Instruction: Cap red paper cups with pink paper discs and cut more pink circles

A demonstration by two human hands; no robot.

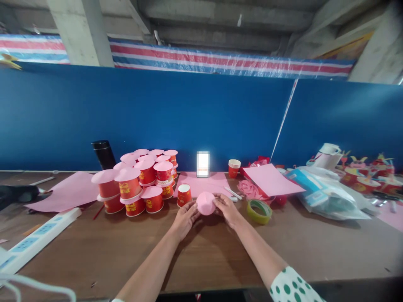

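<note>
Between my two hands, above the table, is a round pink paper disc (205,204) with a crease near its top. My left hand (186,218) grips its left edge, fingers closed on the rim. On the opposite edge, my right hand (227,209) pinches the paper in the same way. Just behind my left hand a red paper cup (184,195) stands upright. To the left are stacked red paper cups (129,191), topped with pink discs. A pink paper sheet (189,180) lies flat behind the hands.
Tape roll (259,212), white pens (233,193), pink paper scraps (248,189) and a pink sheet (273,179) sit to the right, with a plastic bag (327,193) beyond. A power strip (40,239) and a black bottle (103,155) are left. A blue partition (189,113) stands behind.
</note>
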